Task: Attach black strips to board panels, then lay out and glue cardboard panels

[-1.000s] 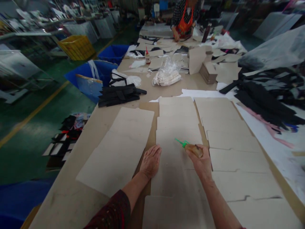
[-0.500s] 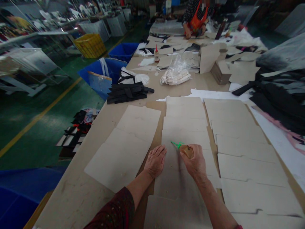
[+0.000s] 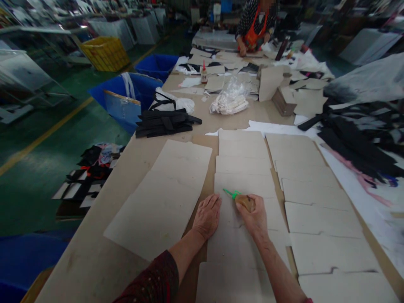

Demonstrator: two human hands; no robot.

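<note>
In the head view my right hand (image 3: pixel 258 219) is wrapped round a squeeze bottle (image 3: pixel 244 203) of brownish content with a green nozzle. The bottle is tilted, its tip pointing left and low over the middle column of overlapping grey cardboard sheets (image 3: pixel 241 164). My left hand (image 3: pixel 207 215) lies flat at the left edge of that column, fingers stretched out and holding nothing. To its left is another set of cardboard sheets (image 3: pixel 151 210); a third column of overlapping sheets (image 3: pixel 322 216) lies to the right.
Black fabric strips (image 3: pixel 167 122) and a clear plastic bag (image 3: pixel 229 100) lie beyond the sheets. A red-tipped bottle (image 3: pixel 203 74) stands farther back. Dark material (image 3: pixel 353 143) is heaped at right. Blue bins (image 3: pixel 121 94) flank the table's left edge. Another person (image 3: pixel 252 31) works at the far end.
The camera view has shifted slightly to the right. My right hand and the bottle have moved a little, the nozzle still over the middle column; my left hand stays at its edge.
</note>
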